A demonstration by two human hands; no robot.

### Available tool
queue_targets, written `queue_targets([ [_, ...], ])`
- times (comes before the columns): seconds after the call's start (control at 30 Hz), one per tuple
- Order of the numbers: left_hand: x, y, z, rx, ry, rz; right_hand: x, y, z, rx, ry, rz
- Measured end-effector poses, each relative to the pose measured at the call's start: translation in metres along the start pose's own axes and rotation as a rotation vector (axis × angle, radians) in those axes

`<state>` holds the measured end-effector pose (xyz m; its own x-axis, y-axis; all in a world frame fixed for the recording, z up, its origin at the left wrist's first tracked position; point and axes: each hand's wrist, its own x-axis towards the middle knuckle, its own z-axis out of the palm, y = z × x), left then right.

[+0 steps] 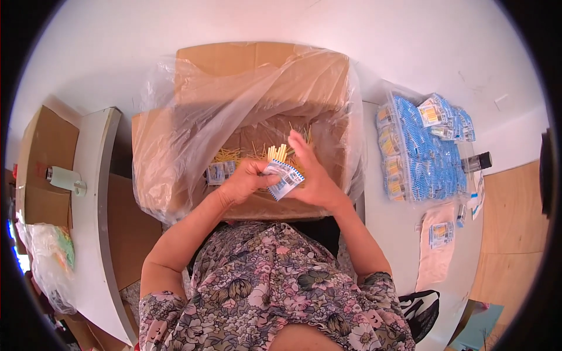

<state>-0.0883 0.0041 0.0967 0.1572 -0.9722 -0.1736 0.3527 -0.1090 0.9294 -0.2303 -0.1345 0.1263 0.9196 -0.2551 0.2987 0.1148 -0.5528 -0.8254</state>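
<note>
My left hand (247,180) pinches a small white-and-blue packet (285,181), its thumb across the front. From the packet's top edge stands a bunch of thin pale-yellow sticks (277,153). Against the packet's right side rests my right hand (316,180), its fingers stretched upward and apart from the sticks. Both hands are over a large cardboard box (263,67) lined with clear plastic film (158,140). Loose yellow sticks (252,137) lie inside it, and another similar packet (221,173) lies in the box left of my left hand.
To the right, a clear plastic tray (426,199) holds many blue-striped packets (430,152). A dark-capped bottle (477,162) stands beside it. Nearer lies a pink cloth (434,260) with a single packet (441,235) on it. A pale flask (65,180) and a brown carton (44,205) are at far left.
</note>
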Motion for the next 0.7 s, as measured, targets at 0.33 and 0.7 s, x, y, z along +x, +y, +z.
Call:
queue_targets([
  [0.33,-0.008,0.012,0.013,0.255,-0.011,0.054,0.002,-0.016,-0.006,-0.067,-0.072,-0.066],
  [0.7,0.001,-0.003,0.018,0.862,0.019,0.548,0.007,0.014,0.026,-0.108,0.253,0.188],
])
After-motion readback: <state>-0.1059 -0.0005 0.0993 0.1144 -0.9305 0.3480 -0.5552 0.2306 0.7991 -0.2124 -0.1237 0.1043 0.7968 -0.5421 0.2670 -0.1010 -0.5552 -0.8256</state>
